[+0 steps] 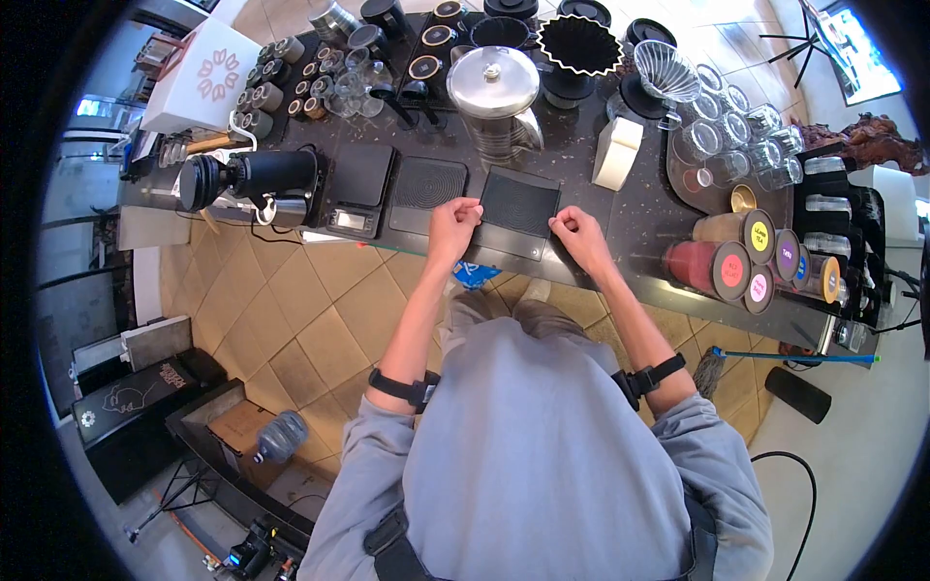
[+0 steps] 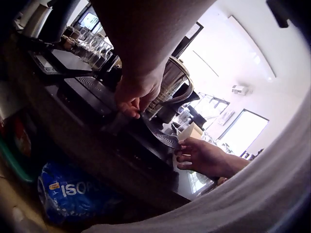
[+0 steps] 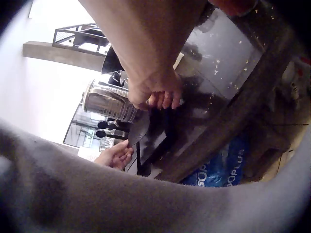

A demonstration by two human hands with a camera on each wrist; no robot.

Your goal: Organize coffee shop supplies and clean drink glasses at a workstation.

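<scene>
The person's left hand (image 1: 453, 225) and right hand (image 1: 578, 232) each pinch an edge of the black ribbed mat (image 1: 519, 204), lifting it off the scale at the bench's (image 1: 639, 228) front edge, just before the steel French press (image 1: 492, 92).

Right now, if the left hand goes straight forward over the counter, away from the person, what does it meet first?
Probably the steel French press. The left hand pinches the left edge of the black mat, and the press stands just beyond; depth is unclear, so it might pass slightly to its left.
</scene>
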